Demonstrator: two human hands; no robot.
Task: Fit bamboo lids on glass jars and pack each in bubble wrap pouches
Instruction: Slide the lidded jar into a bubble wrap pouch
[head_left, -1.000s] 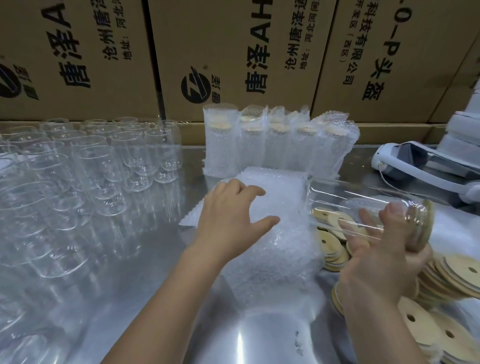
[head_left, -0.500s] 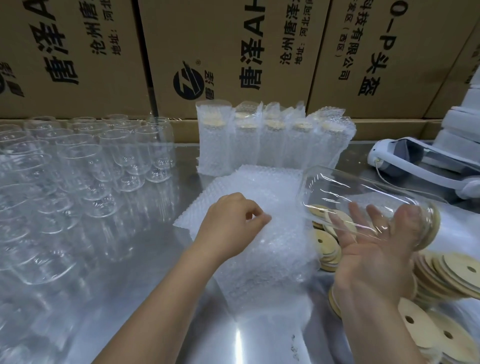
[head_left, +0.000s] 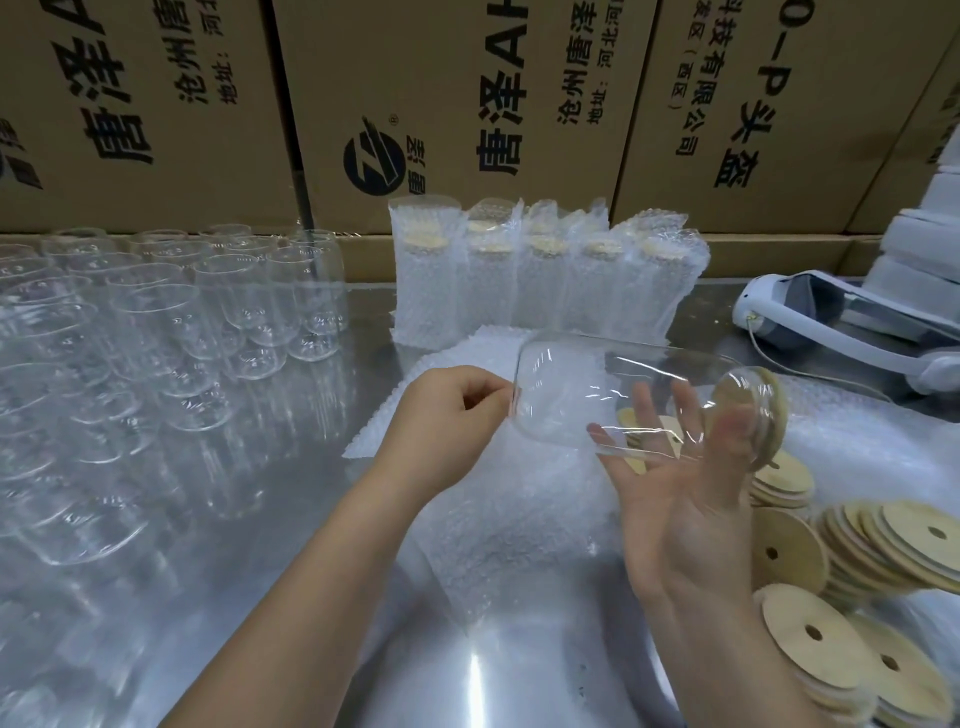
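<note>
Glossy glass jar, matt bamboo lid, shiny steel table.

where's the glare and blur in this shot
Head view: a glare streak whitens the table at bottom centre; thin highlights cross the held jar; the empty jars at lower left smear into blur; the boxes lean outward from the wide lens.
</note>
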